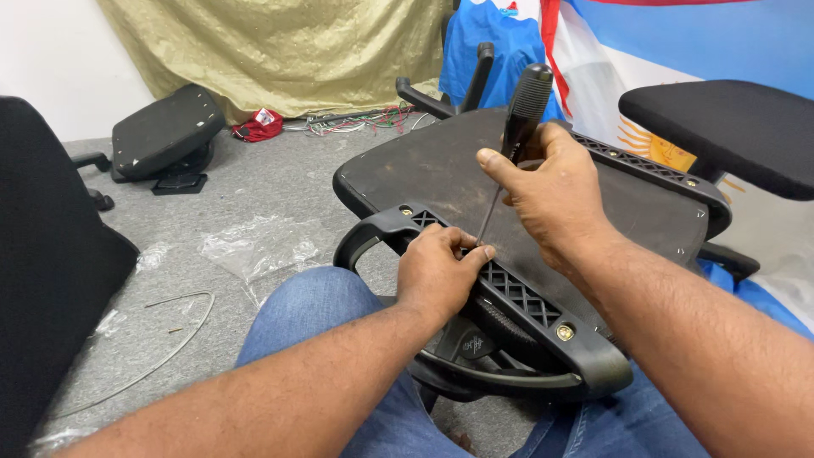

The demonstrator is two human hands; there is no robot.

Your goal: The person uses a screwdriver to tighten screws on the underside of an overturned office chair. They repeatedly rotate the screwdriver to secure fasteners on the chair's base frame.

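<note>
An upturned office chair seat (441,174) rests across my lap, its dark underside facing up. A black plastic armrest bracket (530,301) with a lattice pattern runs along its near edge, fixed with brass-coloured screws. My right hand (555,191) grips a screwdriver (524,110) with a black handle, held upright, its thin shaft pointing down at the bracket. My left hand (437,271) lies on the bracket and pinches the screwdriver's tip between thumb and fingers.
A second black seat pad (165,136) lies on the grey carpet at the back left. Clear plastic wrap (259,246), a bent wire (182,326), loose cables (356,120) and a red cloth (259,125) are scattered around. Another chair's armrest pad (729,127) stands at right.
</note>
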